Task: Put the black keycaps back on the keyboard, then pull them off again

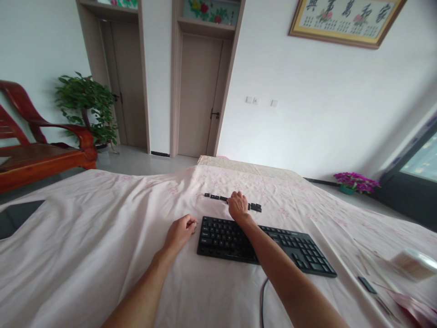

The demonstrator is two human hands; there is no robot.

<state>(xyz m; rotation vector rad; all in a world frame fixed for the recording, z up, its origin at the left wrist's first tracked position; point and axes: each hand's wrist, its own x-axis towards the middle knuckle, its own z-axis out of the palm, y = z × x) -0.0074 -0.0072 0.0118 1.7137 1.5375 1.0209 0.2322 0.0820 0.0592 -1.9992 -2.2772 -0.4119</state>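
we count two hands, one keyboard (pixel 221 234) and at least seven loose keys (pixel 223 198); more may lie under our fingers. the keyboard rests flat on one pale pink flowered cloth (pixel 184 287), with one cable (pixel 262 300) near its front edge. the loose keys lie in a broken line just beyond it, four to the left of our right hand (pixel 238 205) and the others to its right.

our right hand is lowered over that line, its fingers bent downward; we cannot tell whether it has hold of a key. our right forearm crosses above the keyboard. our left hand (pixel 182 230) is loosely curled just beside the keyboard's left end, and what is inside its fingers, if anything, we cannot tell.

to the right stands one clear tub (pixel 415 263). behind, we count two doors, three wall plates (pixel 274 103) and one framed panel (pixel 346 20) with five large characters; the rightmost we read as 家, the next as 和. the legends on the keys are too small for us to read.
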